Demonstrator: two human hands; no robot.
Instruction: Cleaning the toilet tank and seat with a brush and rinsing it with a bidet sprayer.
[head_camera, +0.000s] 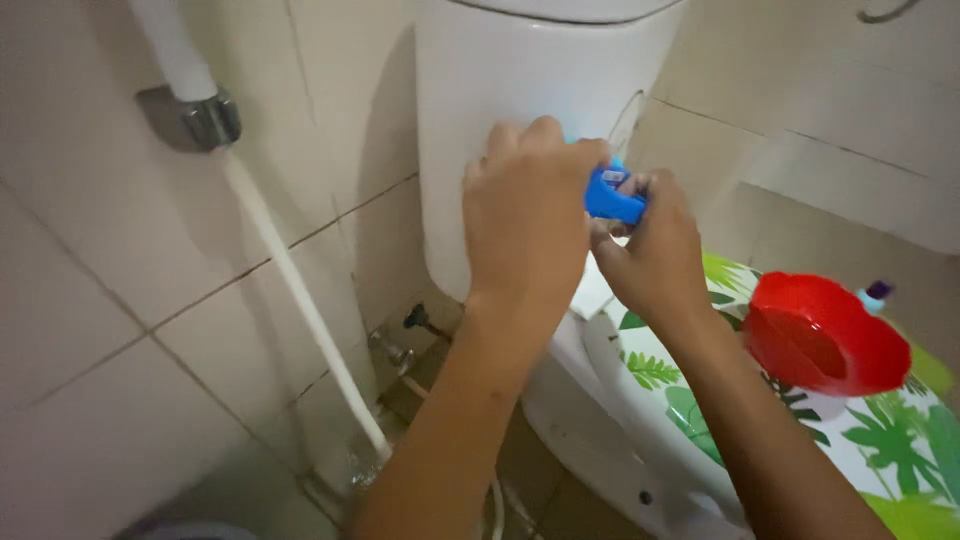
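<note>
While hands grip blue piece (613, 196), red bowl (825, 335) beside

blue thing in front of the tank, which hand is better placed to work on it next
Probably the right hand: its fingertips pinch the small blue piece at its near end. The left hand wraps over the other end, seemingly steadying it against the white cistern, so it looks less free.

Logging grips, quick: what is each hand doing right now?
Left hand: closed on the small blue object.
Right hand: closed, pinching the same blue object.
</note>
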